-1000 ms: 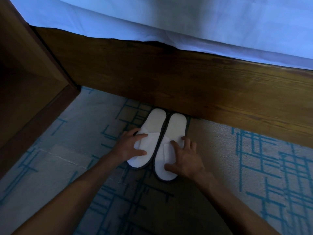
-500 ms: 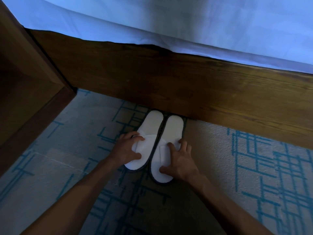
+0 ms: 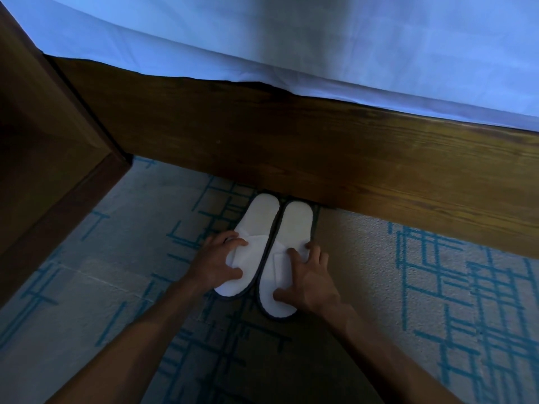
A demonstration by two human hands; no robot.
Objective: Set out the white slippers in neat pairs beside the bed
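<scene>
Two white slippers with dark edging lie side by side on the carpet, one end of each against the wooden bed frame [image 3: 320, 158]. My left hand [image 3: 217, 260] grips the left slipper [image 3: 256, 223] at its band, thumb and fingers around its outer edge. My right hand [image 3: 312, 281] grips the right slipper [image 3: 294, 225], fingers spread over its band and thumb at its near end. The right slipper sits slightly nearer to me than the left one. The two touch along their inner edges.
A white sheet [image 3: 291, 39] hangs over the bed frame above. A dark wooden cabinet [image 3: 43, 158] stands at the left, meeting the frame at a corner. Beige carpet [image 3: 408, 287] with blue line patterns stretches to the right and toward me.
Both hands keep hold of the slippers; the pair has shifted very little. The view has tilted a bit, showing more of the bed frame and sheet.
</scene>
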